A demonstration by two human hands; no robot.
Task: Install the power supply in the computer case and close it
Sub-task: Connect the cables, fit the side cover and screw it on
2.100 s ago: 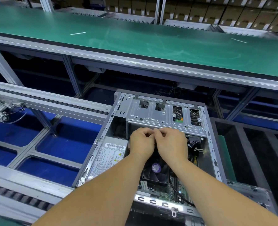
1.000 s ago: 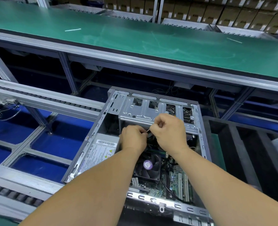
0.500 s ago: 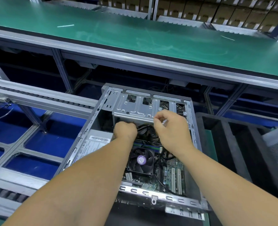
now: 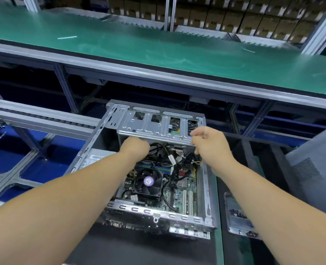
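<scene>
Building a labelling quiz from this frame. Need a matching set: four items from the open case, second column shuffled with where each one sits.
Items
1. CPU fan
2. drive cage
3. power supply
4. right hand

Places
A. left side of the case, partly behind the left forearm
B. far end of the case, over the cables
C. gripping the cage's near right corner
D. middle of the motherboard, purple sticker on its hub

Pairs: 1-D, 2-B, 3-A, 4-C

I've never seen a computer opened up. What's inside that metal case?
Inside the case: a black cooling fan, a green circuit board, tangled cables and a labelled grey box at left. The metal bracket and both hands cover the far part.
</scene>
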